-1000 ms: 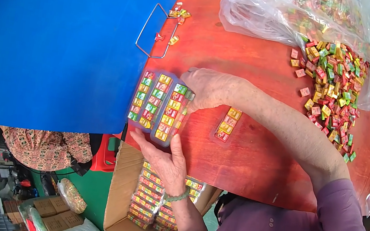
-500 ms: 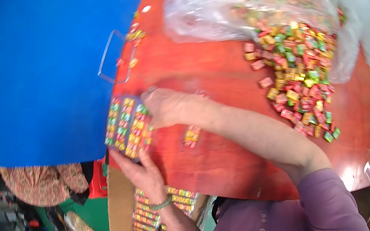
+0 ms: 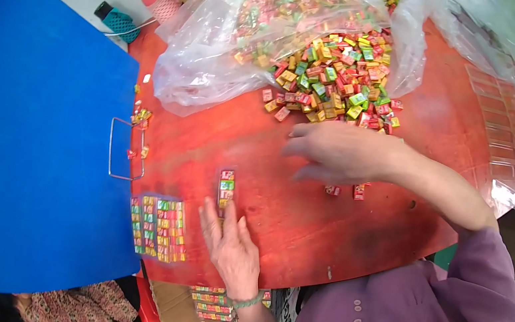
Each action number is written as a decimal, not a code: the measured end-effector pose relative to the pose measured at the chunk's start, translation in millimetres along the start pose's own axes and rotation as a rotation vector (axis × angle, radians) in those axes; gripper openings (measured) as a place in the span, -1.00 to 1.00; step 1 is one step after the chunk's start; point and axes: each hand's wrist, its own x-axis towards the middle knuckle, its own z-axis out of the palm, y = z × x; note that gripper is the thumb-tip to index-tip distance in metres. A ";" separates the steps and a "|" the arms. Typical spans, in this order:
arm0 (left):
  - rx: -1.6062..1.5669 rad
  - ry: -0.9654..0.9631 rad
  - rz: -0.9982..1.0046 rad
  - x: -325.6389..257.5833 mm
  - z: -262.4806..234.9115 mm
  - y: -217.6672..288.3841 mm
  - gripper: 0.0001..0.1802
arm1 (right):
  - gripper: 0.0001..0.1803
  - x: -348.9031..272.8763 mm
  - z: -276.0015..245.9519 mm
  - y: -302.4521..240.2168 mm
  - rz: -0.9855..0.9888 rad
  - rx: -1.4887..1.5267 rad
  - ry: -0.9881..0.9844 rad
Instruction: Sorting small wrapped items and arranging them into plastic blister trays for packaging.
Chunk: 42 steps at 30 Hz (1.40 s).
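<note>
My left hand (image 3: 232, 255) lies on the red tabletop, fingers stretched and spread. Its fingertips rest at the near end of a narrow strip of wrapped candies (image 3: 227, 182), partly hiding it. To the left sits a clear tray filled with rows of small wrapped candies (image 3: 159, 230), touched by neither hand. My right hand (image 3: 340, 150) hovers over the table just in front of the loose candy pile (image 3: 342, 73). Its fingers are apart and slightly curled, with nothing visible in them. A few loose candies (image 3: 359, 192) lie below the right wrist.
A large plastic bag (image 3: 206, 62) spills candies at the back. Empty clear trays (image 3: 495, 124) lie at the right. A blue board (image 3: 47, 128) covers the left, with a clear frame (image 3: 112, 148) at its edge. Below the near edge, a cardboard box (image 3: 171, 302) holds filled trays (image 3: 215, 319).
Both hands have left the filled tray, which stays at the left. My right hand has moved right towards the candy pile; my left now rests at the narrow strip. The view has shifted.
</note>
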 end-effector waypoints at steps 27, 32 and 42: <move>-0.165 -0.342 0.463 42.6 16.9 99.3 -0.27 | -0.62 -182.7 31.9 59.8 0.451 -0.169 0.528; -0.071 -0.420 0.650 63.1 45.7 126.3 -0.21 | -0.52 -186.9 32.6 41.3 0.404 -0.051 0.278; -0.101 -0.365 0.567 58.9 61.4 113.6 -0.20 | -0.61 -295.8 -12.8 70.8 0.509 -0.304 0.835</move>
